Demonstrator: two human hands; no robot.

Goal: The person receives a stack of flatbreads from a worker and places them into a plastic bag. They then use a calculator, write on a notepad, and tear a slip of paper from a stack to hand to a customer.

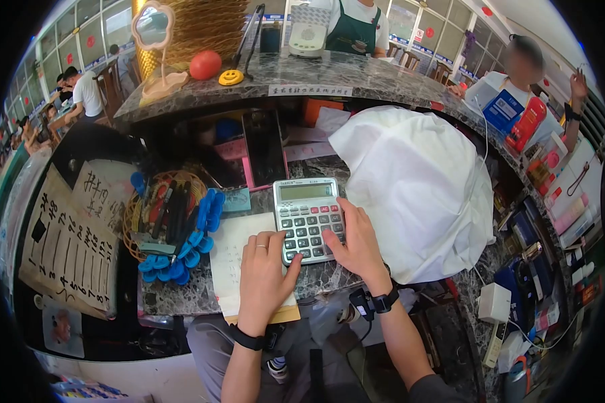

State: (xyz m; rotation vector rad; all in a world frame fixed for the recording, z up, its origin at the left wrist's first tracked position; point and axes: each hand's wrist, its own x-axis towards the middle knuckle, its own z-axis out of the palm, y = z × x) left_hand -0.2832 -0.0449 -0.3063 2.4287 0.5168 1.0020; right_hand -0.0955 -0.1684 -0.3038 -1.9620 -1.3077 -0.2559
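A silver calculator (307, 193) with dark keys and a few red ones lies on the marble desk, its display towards the top. My left hand (265, 272) rests on a pad of white paper (232, 245) at the calculator's lower left. Its fingers are loosely bent, with the thumb near the bottom keys and a ring on one finger. My right hand (357, 242) is at the calculator's right side, index finger by the upper right edge and thumb over the right-hand keys. Neither hand grips anything. Dark bands circle both wrists.
A white cloth (417, 195) covers something bulky on the right. Left stand a wicker basket (156, 195) of pens, blue clips (205, 218) and a handwritten number sheet (67, 242). A raised marble counter (383, 74) runs behind; people are beyond it. A phone (263, 144) leans below.
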